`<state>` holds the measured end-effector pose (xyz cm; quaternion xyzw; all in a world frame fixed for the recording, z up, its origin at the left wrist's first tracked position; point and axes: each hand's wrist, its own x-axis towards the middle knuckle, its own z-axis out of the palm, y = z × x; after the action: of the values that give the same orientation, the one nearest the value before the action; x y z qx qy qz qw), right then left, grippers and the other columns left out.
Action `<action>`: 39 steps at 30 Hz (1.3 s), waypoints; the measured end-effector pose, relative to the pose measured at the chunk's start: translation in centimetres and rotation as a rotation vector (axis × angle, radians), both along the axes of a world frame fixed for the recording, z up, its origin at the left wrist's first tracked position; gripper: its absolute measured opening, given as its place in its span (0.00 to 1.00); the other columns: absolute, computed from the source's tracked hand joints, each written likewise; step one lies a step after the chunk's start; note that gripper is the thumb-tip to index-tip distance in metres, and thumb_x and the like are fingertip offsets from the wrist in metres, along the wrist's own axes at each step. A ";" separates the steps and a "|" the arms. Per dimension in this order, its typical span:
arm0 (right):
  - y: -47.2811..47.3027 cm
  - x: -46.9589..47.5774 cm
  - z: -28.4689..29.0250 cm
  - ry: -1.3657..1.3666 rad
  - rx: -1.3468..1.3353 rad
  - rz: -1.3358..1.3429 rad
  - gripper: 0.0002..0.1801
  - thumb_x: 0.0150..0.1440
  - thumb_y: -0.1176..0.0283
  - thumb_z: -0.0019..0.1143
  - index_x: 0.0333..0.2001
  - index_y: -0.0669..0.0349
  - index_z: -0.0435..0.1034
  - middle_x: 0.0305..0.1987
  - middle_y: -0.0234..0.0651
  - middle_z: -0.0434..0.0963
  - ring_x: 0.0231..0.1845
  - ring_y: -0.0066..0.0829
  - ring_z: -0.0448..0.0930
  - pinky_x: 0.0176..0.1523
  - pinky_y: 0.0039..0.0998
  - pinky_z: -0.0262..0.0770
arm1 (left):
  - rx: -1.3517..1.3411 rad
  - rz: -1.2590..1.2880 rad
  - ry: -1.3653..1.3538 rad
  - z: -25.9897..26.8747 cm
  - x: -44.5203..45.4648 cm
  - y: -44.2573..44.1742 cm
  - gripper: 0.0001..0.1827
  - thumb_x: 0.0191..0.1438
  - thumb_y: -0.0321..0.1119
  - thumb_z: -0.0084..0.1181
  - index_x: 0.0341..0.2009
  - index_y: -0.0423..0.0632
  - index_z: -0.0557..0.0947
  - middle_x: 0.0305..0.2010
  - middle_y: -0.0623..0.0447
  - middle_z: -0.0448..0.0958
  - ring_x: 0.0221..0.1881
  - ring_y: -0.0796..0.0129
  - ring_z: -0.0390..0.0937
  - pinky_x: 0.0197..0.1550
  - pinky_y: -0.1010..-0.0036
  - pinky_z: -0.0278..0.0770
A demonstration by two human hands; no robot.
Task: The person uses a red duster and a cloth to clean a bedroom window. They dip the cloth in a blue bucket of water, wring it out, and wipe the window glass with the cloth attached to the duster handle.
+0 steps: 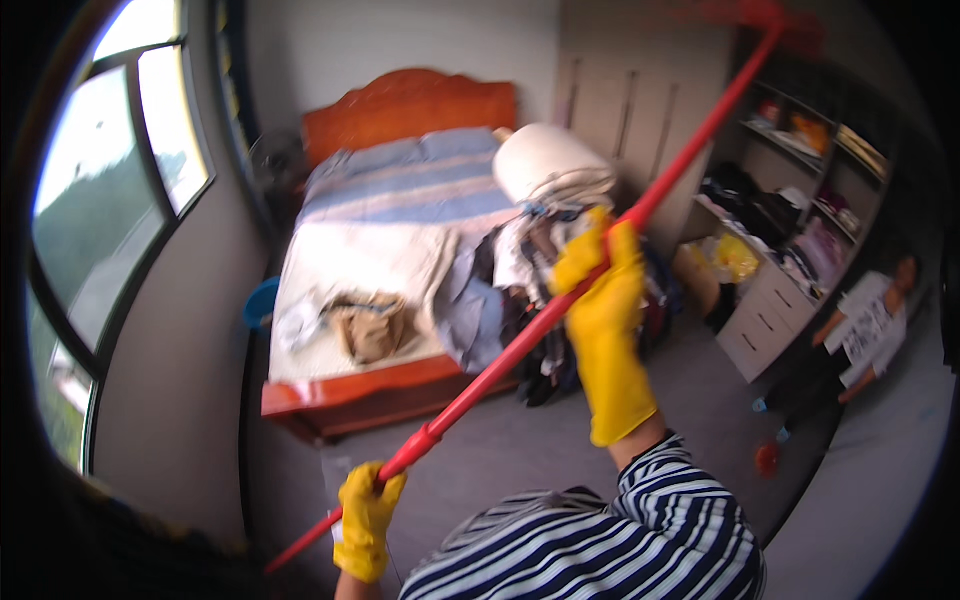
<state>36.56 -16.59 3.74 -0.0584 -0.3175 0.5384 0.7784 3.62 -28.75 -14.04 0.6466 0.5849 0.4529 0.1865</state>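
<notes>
Both my hands wear yellow rubber gloves and grip one long red pole [495,373]. Low in the view, my left hand [366,517] is closed around the pole near its bottom end. Further up, my right hand [607,315] wraps the shaft, with the forearm in a striped sleeve. The pole slants from lower left to upper right, with a joint collar just above my left hand. At its top end, a red head [757,19] is blurred against the dark upper corner, so its kind is unclear.
A wooden bed [409,112] carries a rolled cream quilt [551,165], heaped clothes [480,307] and a tan bag [371,326]. A window [97,187] is on the left, a blue basin [261,300] by the bed. Right stand a wardrobe [637,82], filled shelves [780,180] and a person [862,330].
</notes>
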 end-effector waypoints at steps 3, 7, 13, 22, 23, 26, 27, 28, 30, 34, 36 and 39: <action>-0.9 6.1 2.8 -0.105 0.182 -0.078 0.23 0.63 0.54 0.43 0.43 0.64 0.71 0.17 0.22 0.52 0.17 0.17 0.52 0.21 0.22 0.50 | -0.076 -0.070 0.011 -1.2 -2.7 -1.1 0.10 0.44 0.32 0.70 0.26 0.44 0.81 0.22 0.46 0.76 0.23 0.56 0.75 0.28 0.69 0.72; 1.1 8.9 2.7 -0.131 0.261 0.120 0.22 0.61 0.58 0.44 0.42 0.71 0.71 0.17 0.23 0.53 0.17 0.18 0.52 0.22 0.23 0.49 | -0.002 -0.071 0.124 -0.6 -4.4 -2.3 0.09 0.44 0.33 0.69 0.27 0.48 0.80 0.25 0.45 0.77 0.28 0.48 0.75 0.31 0.63 0.73; -0.8 22.4 6.7 -0.039 0.308 0.134 0.13 0.60 0.71 0.44 0.39 0.74 0.61 0.19 0.29 0.54 0.17 0.19 0.53 0.22 0.23 0.52 | -0.033 0.242 0.100 -8.8 -14.6 -6.0 0.09 0.43 0.23 0.64 0.26 0.44 0.75 0.22 0.46 0.71 0.24 0.51 0.70 0.28 0.65 0.67; -4.4 13.4 5.2 -0.027 0.438 0.088 0.14 0.61 0.67 0.44 0.38 0.71 0.60 0.21 0.30 0.54 0.19 0.20 0.54 0.26 0.23 0.54 | -0.262 0.025 -0.298 -1.7 -4.3 -3.4 0.08 0.55 0.33 0.62 0.30 0.48 0.76 0.22 0.60 0.66 0.25 0.74 0.63 0.29 0.74 0.64; -4.3 12.8 5.7 -0.037 0.458 0.122 0.14 0.61 0.67 0.44 0.38 0.71 0.60 0.21 0.30 0.54 0.19 0.20 0.54 0.26 0.23 0.54 | -0.298 0.008 -0.356 -1.5 -3.8 -3.1 0.07 0.56 0.34 0.61 0.31 0.48 0.76 0.23 0.61 0.65 0.26 0.76 0.62 0.29 0.75 0.64; -3.9 11.8 6.1 -0.040 0.421 0.030 0.15 0.60 0.67 0.44 0.38 0.71 0.60 0.20 0.30 0.54 0.18 0.21 0.53 0.24 0.23 0.52 | -0.367 -0.030 -0.437 -1.0 -2.2 -2.9 0.06 0.57 0.33 0.60 0.33 0.49 0.76 0.24 0.63 0.64 0.27 0.78 0.61 0.30 0.78 0.64; -3.8 11.2 6.4 -0.057 0.402 -0.014 0.15 0.61 0.66 0.44 0.38 0.71 0.60 0.19 0.30 0.54 0.18 0.21 0.52 0.23 0.23 0.52 | -0.375 -0.036 -0.459 -0.9 -1.6 -2.9 0.06 0.57 0.33 0.60 0.34 0.49 0.76 0.24 0.63 0.64 0.27 0.79 0.61 0.30 0.78 0.64; -3.8 11.0 6.4 -0.064 0.397 -0.055 0.15 0.61 0.65 0.42 0.38 0.71 0.60 0.19 0.30 0.54 0.17 0.21 0.52 0.22 0.23 0.52 | -0.309 -0.069 -0.465 -1.3 -1.2 -2.7 0.06 0.57 0.32 0.60 0.33 0.48 0.76 0.24 0.63 0.65 0.27 0.78 0.61 0.31 0.78 0.64; -4.0 10.9 6.6 -0.090 0.399 -0.039 0.15 0.61 0.66 0.41 0.37 0.70 0.60 0.19 0.31 0.54 0.17 0.21 0.52 0.22 0.23 0.52 | -0.295 -0.106 -0.436 -1.4 -0.6 -2.5 0.04 0.56 0.31 0.60 0.35 0.49 0.77 0.25 0.65 0.65 0.28 0.80 0.61 0.31 0.80 0.64; -4.1 10.4 6.8 -0.119 0.389 -0.041 0.14 0.62 0.66 0.40 0.36 0.69 0.59 0.19 0.31 0.54 0.17 0.21 0.52 0.23 0.23 0.52 | -0.257 -0.139 -0.352 -0.7 0.3 -1.9 0.07 0.55 0.31 0.61 0.32 0.45 0.76 0.24 0.56 0.69 0.26 0.74 0.64 0.31 0.75 0.67; -3.8 10.7 6.6 -0.120 0.385 -0.039 0.14 0.62 0.66 0.40 0.36 0.69 0.59 0.19 0.31 0.54 0.18 0.22 0.52 0.23 0.23 0.52 | -0.240 -0.148 -0.312 -0.6 0.3 -1.7 0.07 0.55 0.31 0.61 0.31 0.44 0.76 0.24 0.54 0.70 0.25 0.71 0.64 0.31 0.74 0.67; -3.8 11.6 6.3 -0.125 0.381 -0.039 0.13 0.62 0.67 0.41 0.36 0.69 0.59 0.20 0.31 0.54 0.19 0.22 0.54 0.24 0.22 0.53 | -0.231 -0.145 -0.282 -0.2 0.0 -1.6 0.08 0.55 0.32 0.62 0.31 0.44 0.76 0.24 0.52 0.71 0.25 0.69 0.65 0.30 0.74 0.68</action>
<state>48.21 -20.41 10.06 0.0507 -0.4601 0.4487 0.7644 3.66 -30.39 -14.26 0.5914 0.5531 0.4542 0.3715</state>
